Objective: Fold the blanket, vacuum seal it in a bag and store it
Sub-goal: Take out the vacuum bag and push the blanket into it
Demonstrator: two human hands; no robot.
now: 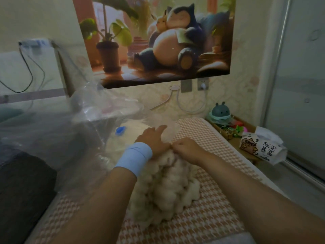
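A cream, bobbled fluffy blanket (pixel 168 187) lies bunched on the houndstooth bed cover (pixel 207 215). Its far part sits inside a large clear plastic vacuum bag (pixel 91 110) with a blue round valve (pixel 120 130). The bag billows up to the left. My left hand (pixel 154 138), with a light blue wristband, lies on the blanket at the bag's mouth, index finger stretched forward. My right hand (pixel 186 148) is just beside it, fingers curled and pinching at the bag edge or blanket; which one is unclear.
A dark grey bundle (pixel 24 182) lies at the left under the plastic. At the right a low ledge holds a tissue pack (pixel 262 148), a small teal figure (pixel 220 111) and a basket of bits. The wall with a poster and cables is ahead.
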